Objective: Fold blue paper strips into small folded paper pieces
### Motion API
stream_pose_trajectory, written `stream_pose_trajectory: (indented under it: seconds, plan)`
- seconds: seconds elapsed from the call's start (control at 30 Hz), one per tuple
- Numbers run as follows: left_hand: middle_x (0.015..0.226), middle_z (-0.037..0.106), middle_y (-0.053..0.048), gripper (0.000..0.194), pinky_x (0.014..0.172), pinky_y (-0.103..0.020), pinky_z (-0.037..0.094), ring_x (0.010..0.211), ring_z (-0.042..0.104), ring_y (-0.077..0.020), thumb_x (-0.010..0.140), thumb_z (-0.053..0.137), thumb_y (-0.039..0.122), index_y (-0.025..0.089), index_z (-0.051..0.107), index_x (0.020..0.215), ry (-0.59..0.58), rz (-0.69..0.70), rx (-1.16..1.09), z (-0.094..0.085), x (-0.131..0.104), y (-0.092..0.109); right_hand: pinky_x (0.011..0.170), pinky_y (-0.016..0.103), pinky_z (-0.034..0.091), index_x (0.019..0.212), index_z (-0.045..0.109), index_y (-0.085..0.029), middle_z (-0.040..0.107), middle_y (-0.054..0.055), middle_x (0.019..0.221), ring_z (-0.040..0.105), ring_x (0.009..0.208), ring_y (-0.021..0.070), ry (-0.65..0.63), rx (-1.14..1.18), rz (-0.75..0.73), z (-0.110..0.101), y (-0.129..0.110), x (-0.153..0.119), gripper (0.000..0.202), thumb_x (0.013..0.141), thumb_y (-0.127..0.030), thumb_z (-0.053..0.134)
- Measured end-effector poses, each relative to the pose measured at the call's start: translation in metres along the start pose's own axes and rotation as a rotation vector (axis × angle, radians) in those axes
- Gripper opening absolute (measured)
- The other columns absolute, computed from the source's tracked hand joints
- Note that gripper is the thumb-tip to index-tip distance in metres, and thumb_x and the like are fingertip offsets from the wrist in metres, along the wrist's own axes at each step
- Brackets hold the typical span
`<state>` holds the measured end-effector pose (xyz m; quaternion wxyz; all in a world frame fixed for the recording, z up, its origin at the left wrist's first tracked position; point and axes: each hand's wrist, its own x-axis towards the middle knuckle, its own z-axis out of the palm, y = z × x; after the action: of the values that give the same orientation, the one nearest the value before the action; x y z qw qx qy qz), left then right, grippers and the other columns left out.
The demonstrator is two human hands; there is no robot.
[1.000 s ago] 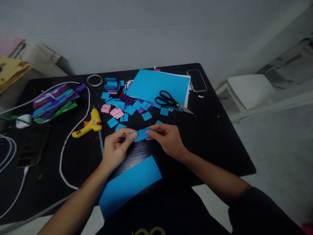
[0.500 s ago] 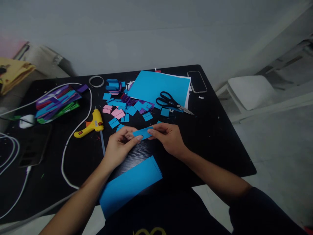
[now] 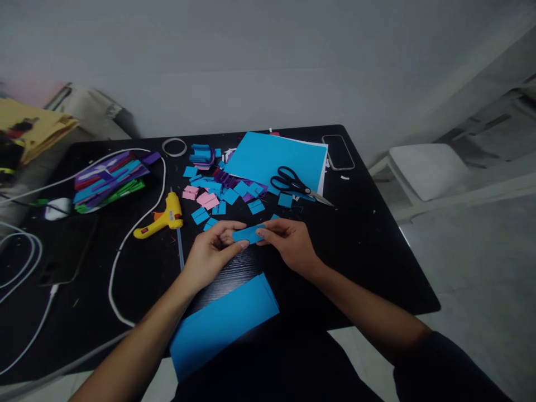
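A small blue paper strip (image 3: 250, 234) is held level between my two hands above the black table. My left hand (image 3: 211, 251) pinches its left end, thumb along the near edge. At the other end, my right hand (image 3: 291, 243) grips it with the thumb on top. Just in front of me, long blue paper sheets (image 3: 221, 324) lie stacked at the table's near edge. Beyond my hands are scattered small folded blue paper pieces (image 3: 256, 207) and a few pink ones (image 3: 208, 200). Black-handled scissors (image 3: 299, 186) rest partly on a large blue sheet (image 3: 268, 156).
To the left lies a yellow glue gun (image 3: 163, 218) with its white cable (image 3: 115, 262). Farther left are a bundle of coloured paper strips (image 3: 111, 181) and a dark phone (image 3: 67, 251). A tape ring (image 3: 174, 147) and another phone (image 3: 338, 152) sit toward the back.
The whole view has shifted slightly, so things appear lower and the left side a little to the right. Both hands still hold the blue strip in nearly the same pose.
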<state>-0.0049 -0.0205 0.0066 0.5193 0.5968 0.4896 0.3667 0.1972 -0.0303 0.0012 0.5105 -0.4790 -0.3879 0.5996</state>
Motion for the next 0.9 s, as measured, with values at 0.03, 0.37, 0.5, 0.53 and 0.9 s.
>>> stream_pose_trajectory:
  seconds: [0.03,0.37,0.5,0.53,0.9]
  plan:
    - [0.063,0.058,0.004,0.036,0.058,-0.024,0.045,0.059,0.057,-0.0128,0.08,0.084,0.037,0.02,0.075,0.11,0.005,-0.006,-0.005,0.0001,0.0,-0.0003,0.074,0.035,0.068,0.082,0.082,-0.019,0.078,0.002,0.077,0.076,0.069,0.0191,0.0,0.0,0.0,0.0,-0.0001,0.0001,0.03,0.068,-0.043,0.092]
    - [0.066,0.068,0.001,0.026,0.058,-0.023,0.046,0.06,0.06,-0.0129,0.082,0.081,0.041,0.018,0.076,0.093,-0.04,-0.03,0.007,0.0011,0.0025,-0.0056,0.076,0.036,0.069,0.084,0.083,-0.018,0.079,0.003,0.081,0.077,0.074,0.0209,0.006,-0.012,0.004,-0.0023,0.0011,0.0023,0.034,0.065,-0.044,0.094]
    - [0.067,0.069,0.001,0.029,0.059,-0.022,0.047,0.062,0.063,-0.0133,0.082,0.082,0.04,0.018,0.074,0.099,-0.019,-0.024,-0.008,0.0017,0.002,-0.0071,0.075,0.037,0.069,0.085,0.083,-0.018,0.079,0.004,0.081,0.077,0.074,0.0211,0.003,-0.012,0.011,-0.0022,0.0023,0.0029,0.035,0.065,-0.045,0.094]
    - [0.067,0.069,0.001,0.03,0.059,-0.022,0.048,0.062,0.063,-0.0132,0.082,0.082,0.04,0.018,0.074,0.1,-0.013,-0.018,-0.009,0.0018,0.0019,-0.0068,0.075,0.037,0.069,0.085,0.083,-0.018,0.079,0.004,0.082,0.077,0.074,0.021,0.002,-0.015,0.007,-0.0022,0.0024,0.0029,0.035,0.066,-0.045,0.093]
    - [0.066,0.071,-0.001,0.026,0.059,-0.025,0.051,0.061,0.065,-0.0146,0.089,0.074,0.044,0.018,0.075,0.086,-0.004,0.024,0.047,-0.0014,0.0003,-0.0011,0.077,0.038,0.069,0.082,0.082,-0.02,0.08,0.003,0.08,0.077,0.075,0.0213,-0.007,-0.03,-0.012,0.0003,-0.0026,-0.0004,0.028,0.071,-0.045,0.091]
